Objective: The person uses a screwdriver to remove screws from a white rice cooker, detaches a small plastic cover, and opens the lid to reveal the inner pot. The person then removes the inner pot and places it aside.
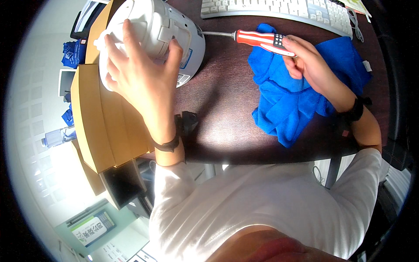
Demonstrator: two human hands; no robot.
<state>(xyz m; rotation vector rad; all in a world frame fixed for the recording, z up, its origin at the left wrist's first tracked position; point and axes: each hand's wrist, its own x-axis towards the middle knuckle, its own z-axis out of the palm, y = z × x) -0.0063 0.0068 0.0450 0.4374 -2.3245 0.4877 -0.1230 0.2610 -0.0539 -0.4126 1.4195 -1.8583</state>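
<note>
My left hand is spread over a white rounded appliance, which looks like a rice cooker, at the upper left of the desk. The thumb and fingers of that hand brace against its lid side. In my right hand is a screwdriver with a red and white striped handle and dark starred end, gripped between thumb and fingers. Its metal shaft points left, and the tip meets the appliance's right edge, where the exact contact spot is too small to make out. A crumpled blue cloth lies beneath and beside my right hand.
A white keyboard with a coiled cable lies at the far side of the dark brown desk. Tan cabinet or partition panels stand to the left. A small black object sits by my left wrist.
</note>
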